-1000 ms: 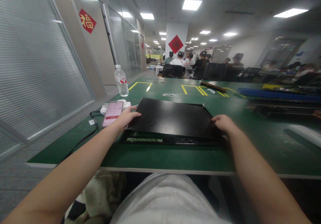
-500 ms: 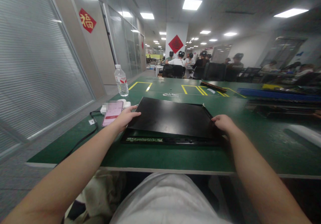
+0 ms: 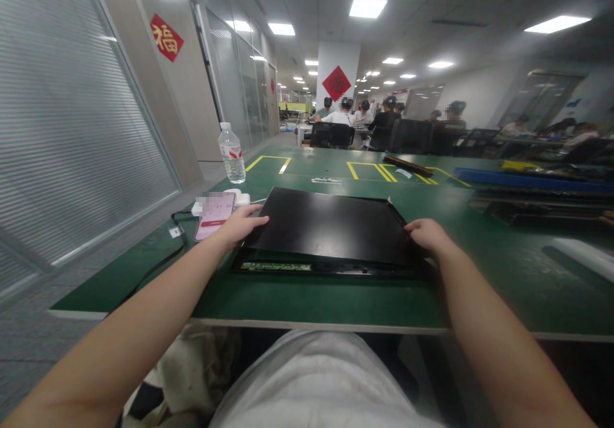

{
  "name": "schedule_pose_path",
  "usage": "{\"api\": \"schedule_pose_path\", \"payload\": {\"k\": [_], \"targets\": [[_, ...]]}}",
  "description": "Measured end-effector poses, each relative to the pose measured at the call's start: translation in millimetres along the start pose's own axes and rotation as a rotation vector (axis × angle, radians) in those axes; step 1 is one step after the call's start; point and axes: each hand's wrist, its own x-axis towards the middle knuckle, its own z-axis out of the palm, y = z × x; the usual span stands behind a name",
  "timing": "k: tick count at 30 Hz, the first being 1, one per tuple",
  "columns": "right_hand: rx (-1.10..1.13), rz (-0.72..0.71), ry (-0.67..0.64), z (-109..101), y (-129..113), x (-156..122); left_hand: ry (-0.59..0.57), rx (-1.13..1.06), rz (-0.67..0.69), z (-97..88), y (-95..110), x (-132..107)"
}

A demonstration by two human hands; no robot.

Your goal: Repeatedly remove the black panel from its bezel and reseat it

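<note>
A flat black screen panel [image 3: 330,223] lies slightly askew over a black frame [image 3: 345,269] on the green table. Along the frame's near side shows a strip of green circuit board [image 3: 275,266]. My left hand [image 3: 244,223] grips the panel's left edge, its thumb on top and the other fingers partly hidden. At the right edge, my right hand [image 3: 426,233] pinches the panel near its corner, fingers curled. What lies under the panel is hidden.
Left of the panel are a phone [image 3: 213,220], a white charger [image 3: 236,198] and a black cable [image 3: 160,271]. A water bottle [image 3: 232,154] stands behind them. Dark strips [image 3: 532,204] and a white roll-like piece [image 3: 585,255] lie right. Yellow tape marks the table's far part.
The panel's near edge seems to have shifted very slightly, and the light reflection on it has moved nearer to me. Both hands keep their hold in nearly the same places.
</note>
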Motion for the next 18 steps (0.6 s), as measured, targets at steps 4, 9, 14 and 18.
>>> {"api": "schedule_pose_path", "payload": {"k": [4, 9, 14, 18], "targets": [[0.025, 0.000, 0.002, 1, 2, 2, -0.069, 0.112, 0.009, -1.2, -1, -1], [0.089, -0.003, 0.008, 4, 6, 5, -0.130, 0.226, 0.072, -1.8, -6, 2], [0.117, -0.001, 0.007, 4, 5, 4, -0.111, 0.390, 0.221, -3.6, -13, 10], [0.096, 0.018, 0.007, 2, 2, 1, -0.108, 0.497, 0.242, -6.4, -21, 18]]}}
